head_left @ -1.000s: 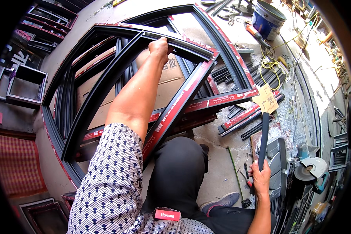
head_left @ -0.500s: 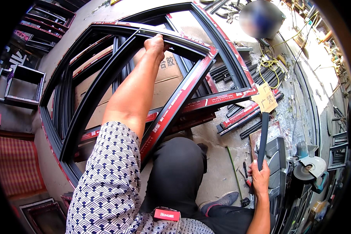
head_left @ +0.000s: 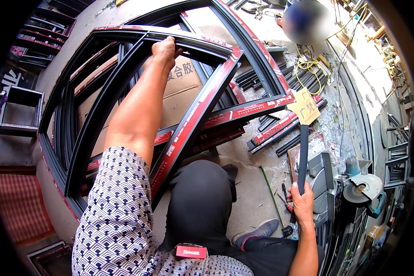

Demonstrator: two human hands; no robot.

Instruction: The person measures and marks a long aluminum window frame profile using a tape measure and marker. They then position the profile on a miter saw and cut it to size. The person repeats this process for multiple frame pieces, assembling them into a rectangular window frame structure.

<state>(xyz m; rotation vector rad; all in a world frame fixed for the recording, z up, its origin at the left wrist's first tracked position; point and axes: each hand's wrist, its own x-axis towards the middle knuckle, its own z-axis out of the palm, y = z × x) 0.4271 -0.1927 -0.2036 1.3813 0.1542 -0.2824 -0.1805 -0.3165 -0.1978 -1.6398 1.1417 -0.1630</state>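
Note:
My left hand (head_left: 164, 51) is closed around the top bar of a dark frame (head_left: 216, 94) with red printed film along its sides. The frame leans across a larger dark frame (head_left: 261, 57) behind it. My right hand (head_left: 302, 202) grips the black handle of a mallet (head_left: 304, 145), held upright on the right. Its yellowish, printed head is beside the larger frame's lower right corner; I cannot tell if they touch. Brown cardboard (head_left: 181, 85) shows through the frames.
A circular saw (head_left: 361, 189) stands at the right, beside grey metal parts (head_left: 318, 172). Dark profile strips (head_left: 280, 131) and a yellow cable (head_left: 308, 71) lie on the floor. Smaller frames (head_left: 22, 110) stand at the left. A blurred person (head_left: 303, 20) is at the far right.
The whole view has shifted, so most things sit slightly further left. My left hand keeps its grip on the frame and my right hand its grip on the mallet, with little visible movement.

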